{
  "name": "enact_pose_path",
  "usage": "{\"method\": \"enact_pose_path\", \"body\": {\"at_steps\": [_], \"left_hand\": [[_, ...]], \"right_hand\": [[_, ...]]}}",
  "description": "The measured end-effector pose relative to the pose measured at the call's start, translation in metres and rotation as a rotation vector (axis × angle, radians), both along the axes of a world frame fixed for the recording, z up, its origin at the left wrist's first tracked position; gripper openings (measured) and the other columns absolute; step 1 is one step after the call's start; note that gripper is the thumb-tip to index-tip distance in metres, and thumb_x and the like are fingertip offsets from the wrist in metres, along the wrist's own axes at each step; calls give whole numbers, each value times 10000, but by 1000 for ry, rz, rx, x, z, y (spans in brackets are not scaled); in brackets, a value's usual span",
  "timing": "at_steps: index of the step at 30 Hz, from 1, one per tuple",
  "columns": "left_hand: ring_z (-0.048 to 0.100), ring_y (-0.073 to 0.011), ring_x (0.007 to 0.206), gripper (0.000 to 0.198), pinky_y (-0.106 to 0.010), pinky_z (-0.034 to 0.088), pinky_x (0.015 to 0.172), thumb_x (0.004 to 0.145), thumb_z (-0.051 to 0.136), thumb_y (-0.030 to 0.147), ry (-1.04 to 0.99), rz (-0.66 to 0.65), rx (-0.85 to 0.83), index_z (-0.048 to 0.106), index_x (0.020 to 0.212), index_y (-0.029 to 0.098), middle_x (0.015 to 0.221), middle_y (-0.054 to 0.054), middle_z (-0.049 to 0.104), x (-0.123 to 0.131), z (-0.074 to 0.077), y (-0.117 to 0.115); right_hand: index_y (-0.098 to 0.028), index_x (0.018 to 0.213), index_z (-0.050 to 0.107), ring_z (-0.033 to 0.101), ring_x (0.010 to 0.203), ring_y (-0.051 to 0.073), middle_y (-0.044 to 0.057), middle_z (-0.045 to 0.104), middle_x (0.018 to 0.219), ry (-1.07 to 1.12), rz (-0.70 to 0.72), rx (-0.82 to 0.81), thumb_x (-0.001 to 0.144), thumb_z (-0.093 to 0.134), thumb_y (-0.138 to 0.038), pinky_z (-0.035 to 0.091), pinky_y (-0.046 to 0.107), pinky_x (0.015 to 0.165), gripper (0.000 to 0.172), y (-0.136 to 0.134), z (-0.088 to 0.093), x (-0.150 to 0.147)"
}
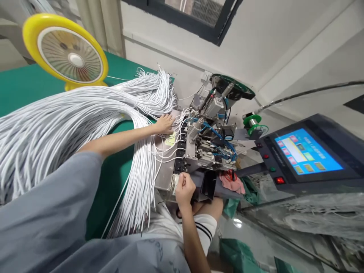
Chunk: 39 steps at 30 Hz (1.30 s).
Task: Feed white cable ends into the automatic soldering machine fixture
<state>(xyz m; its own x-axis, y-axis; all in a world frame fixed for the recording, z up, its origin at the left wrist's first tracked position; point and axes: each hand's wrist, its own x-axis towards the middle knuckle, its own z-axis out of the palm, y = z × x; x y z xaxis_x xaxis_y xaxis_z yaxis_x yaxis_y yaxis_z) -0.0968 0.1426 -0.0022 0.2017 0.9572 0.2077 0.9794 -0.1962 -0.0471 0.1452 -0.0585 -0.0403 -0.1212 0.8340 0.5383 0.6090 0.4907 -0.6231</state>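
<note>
My left hand (165, 124) reaches across a bundle of white cables (142, 170), its fingers spread low over a metal plate (165, 176) beside several loose white cables. It appears to hold nothing. At the near end of the row of black clamps (179, 153), my right hand (184, 186) is closed with the fingers curled in. What it grips, if anything, is hidden. Single white cables run from the plate into a wire-processing machine (199, 132) with blue air tubes and metal cylinders. A yellow label (170, 139) lies on the plate under the cables.
A yellow fan (76, 60) stands on the green tabletop (113, 185) behind a thick cable bundle (42, 125). To the right, a control panel with a lit screen (308, 151) juts out on an arm. Near it are a green wire spool (252, 122) and a pink cloth (231, 182).
</note>
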Motion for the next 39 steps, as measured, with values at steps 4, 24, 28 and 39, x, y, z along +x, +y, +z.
{"method": "enact_pose_path", "body": {"at_steps": [4,24,28,39], "left_hand": [[305,-341,1275,673,-438,219,1030,832,480,428,-38,19,11,330,1381,68,1389,-221,349,8,-15,45],[403,-299,1205,356,-416,293,1003,867,389,220,-253,60,14,606,1087,43,1242,-207,500,-11,-5,118],[588,-193,847,390,-267,419,763,863,412,406,-211,-137,-156,685,863,128,917,-103,658,-10,2,83],[364,-310,1260,543,-408,256,1025,848,413,416,22,-232,-123,486,1269,82,1342,-214,435,-7,-4,36]], "right_hand": [[-158,726,541,365,484,91,-43,393,553,-24,-13,0,878,458,-189,282,224,502,175,0,-4,1],[-166,717,531,370,483,87,-40,411,563,-9,-29,23,855,461,-154,292,219,487,155,0,-6,0],[-165,727,533,382,487,90,-36,420,566,4,-11,27,852,464,-152,296,219,489,144,1,-6,2],[-168,700,529,382,487,95,-30,425,558,11,8,19,855,451,-158,288,225,486,174,1,-6,2]]}}
